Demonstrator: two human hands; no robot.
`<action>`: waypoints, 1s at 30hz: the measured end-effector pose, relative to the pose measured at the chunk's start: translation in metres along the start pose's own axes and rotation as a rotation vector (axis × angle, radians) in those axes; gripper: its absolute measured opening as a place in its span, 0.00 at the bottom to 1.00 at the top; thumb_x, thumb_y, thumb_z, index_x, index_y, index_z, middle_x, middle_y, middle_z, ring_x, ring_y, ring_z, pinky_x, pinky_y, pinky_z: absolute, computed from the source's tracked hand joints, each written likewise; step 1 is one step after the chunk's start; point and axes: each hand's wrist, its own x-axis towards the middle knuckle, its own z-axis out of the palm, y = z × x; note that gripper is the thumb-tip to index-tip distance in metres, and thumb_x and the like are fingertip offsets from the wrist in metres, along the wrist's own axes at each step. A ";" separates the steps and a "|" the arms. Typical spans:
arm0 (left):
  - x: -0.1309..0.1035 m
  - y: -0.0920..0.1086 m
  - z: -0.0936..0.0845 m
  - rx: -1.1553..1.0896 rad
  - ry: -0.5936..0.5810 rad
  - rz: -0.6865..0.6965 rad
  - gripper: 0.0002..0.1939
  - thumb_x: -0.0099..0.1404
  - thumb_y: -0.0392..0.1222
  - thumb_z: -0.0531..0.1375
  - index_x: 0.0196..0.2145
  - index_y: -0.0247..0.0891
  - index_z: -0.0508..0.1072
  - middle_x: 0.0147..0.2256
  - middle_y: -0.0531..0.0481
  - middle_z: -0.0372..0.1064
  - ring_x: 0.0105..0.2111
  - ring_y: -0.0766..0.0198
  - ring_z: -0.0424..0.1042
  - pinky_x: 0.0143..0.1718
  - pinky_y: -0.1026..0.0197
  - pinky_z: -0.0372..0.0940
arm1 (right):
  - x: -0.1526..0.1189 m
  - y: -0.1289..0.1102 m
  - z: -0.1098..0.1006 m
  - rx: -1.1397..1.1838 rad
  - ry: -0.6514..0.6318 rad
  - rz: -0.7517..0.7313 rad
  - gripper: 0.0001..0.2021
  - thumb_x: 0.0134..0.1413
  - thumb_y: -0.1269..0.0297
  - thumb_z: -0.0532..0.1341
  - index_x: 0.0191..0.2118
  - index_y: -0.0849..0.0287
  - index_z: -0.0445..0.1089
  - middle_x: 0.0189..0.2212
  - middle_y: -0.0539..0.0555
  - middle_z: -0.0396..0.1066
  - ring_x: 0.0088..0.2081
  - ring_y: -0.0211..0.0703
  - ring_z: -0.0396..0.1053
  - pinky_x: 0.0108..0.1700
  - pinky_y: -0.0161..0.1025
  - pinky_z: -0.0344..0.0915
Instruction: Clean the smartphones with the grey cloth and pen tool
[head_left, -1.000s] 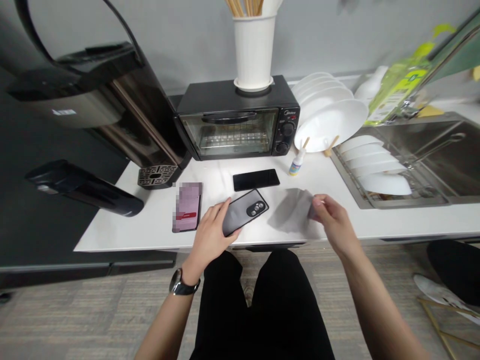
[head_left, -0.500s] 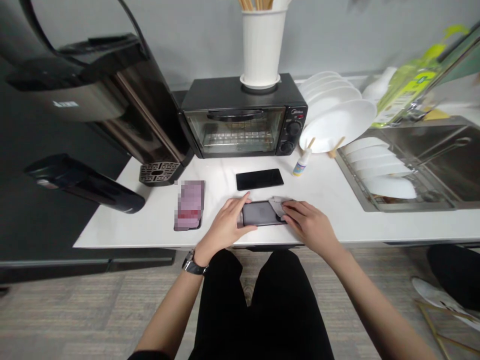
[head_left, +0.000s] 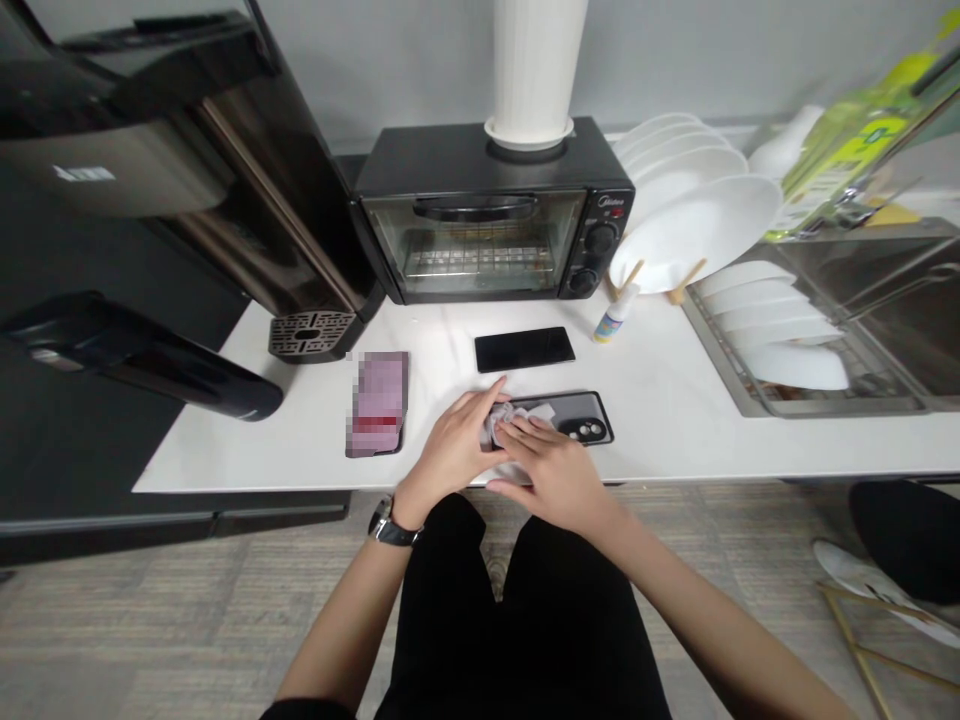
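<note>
On a white countertop (head_left: 675,445): a grey-backed, black-framed phone (head_left: 574,406), edges clamped between thumb and fingers of the left hand (head_left: 448,440). Across one end, a crumpled pale cloth (head_left: 544,411) beneath the right hand (head_left: 564,482), fingers together, grip impossible to tell. Camera end uncovered; seemingly underway, remainder unclear.

Black trousers, black sleeve edge, dark round watch (head_left: 382,519) with black strap.

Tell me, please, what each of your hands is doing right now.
Left hand: partly open, steadying the phone.
Right hand: fingers pressing a crumpled cloth onto it.
</note>
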 end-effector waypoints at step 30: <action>-0.005 -0.001 0.001 0.093 -0.010 0.015 0.53 0.65 0.49 0.72 0.77 0.47 0.46 0.62 0.42 0.70 0.59 0.45 0.68 0.60 0.44 0.67 | -0.019 -0.018 -0.001 0.029 0.048 0.105 0.30 0.72 0.45 0.58 0.67 0.61 0.68 0.65 0.63 0.71 0.66 0.56 0.70 0.72 0.61 0.58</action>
